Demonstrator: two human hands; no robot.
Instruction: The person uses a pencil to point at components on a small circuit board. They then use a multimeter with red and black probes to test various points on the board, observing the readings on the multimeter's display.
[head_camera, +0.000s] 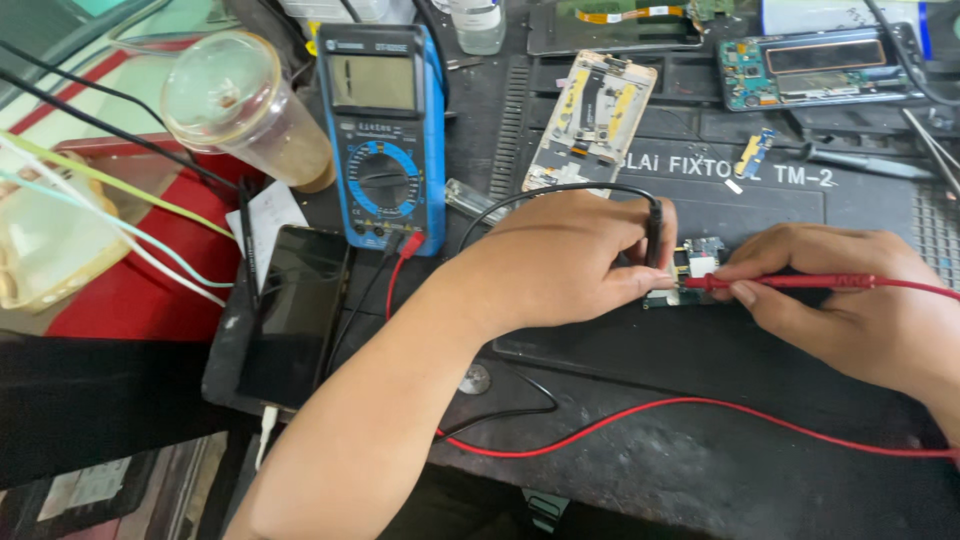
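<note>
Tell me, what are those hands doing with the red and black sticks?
A person's left hand holds a black probe and the right hand holds a red probe. Both tips meet at a small circuit board on a black work mat. The probe wires run to a blue multimeter standing to the left.

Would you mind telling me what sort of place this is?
Probably a phone repair bench. A blue multimeter stands on the dark work mat, opened phones lie about, and the left hand and right hand press black and red probes to a small circuit board.
</note>
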